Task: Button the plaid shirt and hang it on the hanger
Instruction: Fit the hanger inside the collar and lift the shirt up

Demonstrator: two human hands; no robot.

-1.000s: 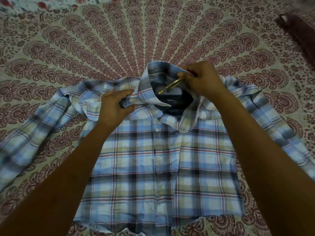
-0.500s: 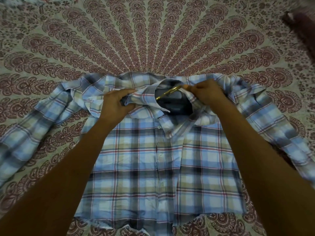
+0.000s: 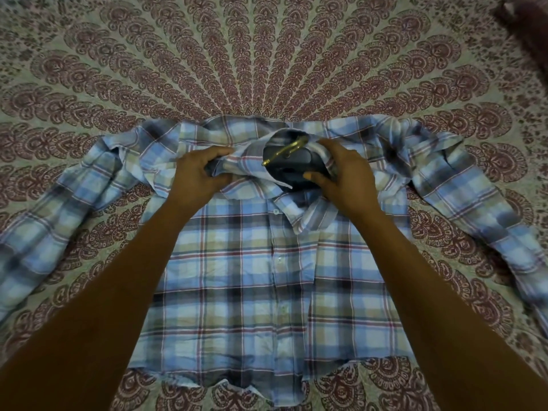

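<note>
Two hands, one shirt, one hanger. One plaid shirt (image 3: pixel 267 292), blue, tan and red check, lies front-up and flat on a patterned cloth (image 3: pixel 267 54) with a maroon fan print. Its hem is nearest the person and its collar (image 3: pixel 246 167) is farthest. Two sleeves are spread out, one toward the person's left (image 3: pixel 59 218) and one toward the right (image 3: pixel 474 197), both rumpled on the cloth.

The front panels lie closed down the middle. Three small white buttons (image 3: pixel 275 211) can be counted along the placket; lower down it is too blurred to tell.

One hanger (image 3: pixel 296 169) sits inside the shirt at the neck opening. Its dark body shows through the open collar, and one brass-coloured hook (image 3: pixel 283 152) sticks out, tilted toward the far edge. The rest of the hanger is hidden under the fabric.

The left hand (image 3: pixel 198 173) has a closed grip, fingers curled into a bunch of collar fabric on the left side of the neck. The right hand (image 3: pixel 344 176) also has a closed grip, fingers wrapped over the right side of the collar, thumb tip touching the hanger's dark body. Both forearms are bare and reach in over the shirt front.

One dark maroon thing (image 3: pixel 527 22) sits in the far right corner, cut off, so I cannot tell what it is.
</note>
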